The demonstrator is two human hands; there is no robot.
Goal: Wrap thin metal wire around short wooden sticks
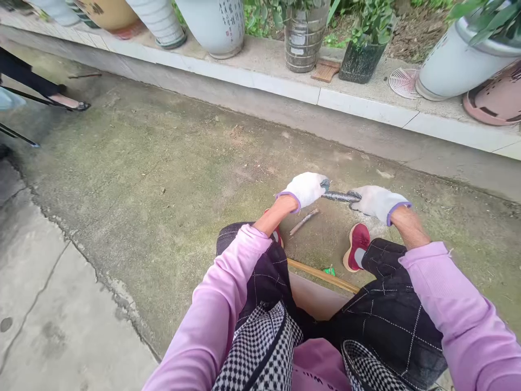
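Between my two gloved hands stretches a short, dark rod with a shiny, streaked surface (340,196), held roughly level above the ground. My left hand (309,187), in a white glove with grey-green fingertips, is closed on its left end. Around the right end, the fingers of my right hand (372,201) are wrapped, in a matching glove with a purple cuff. What the rod is made of I cannot tell. Below my left hand a short stick (304,221) lies on the concrete, its upper part greyish and shiny.
A wooden bar (321,276) crosses between my knees, with a small green packet (329,271) beside it. Ahead runs a low tiled ledge (280,84) bearing several potted plants, including a white pot (214,24). At far left a person's foot (77,105) shows.
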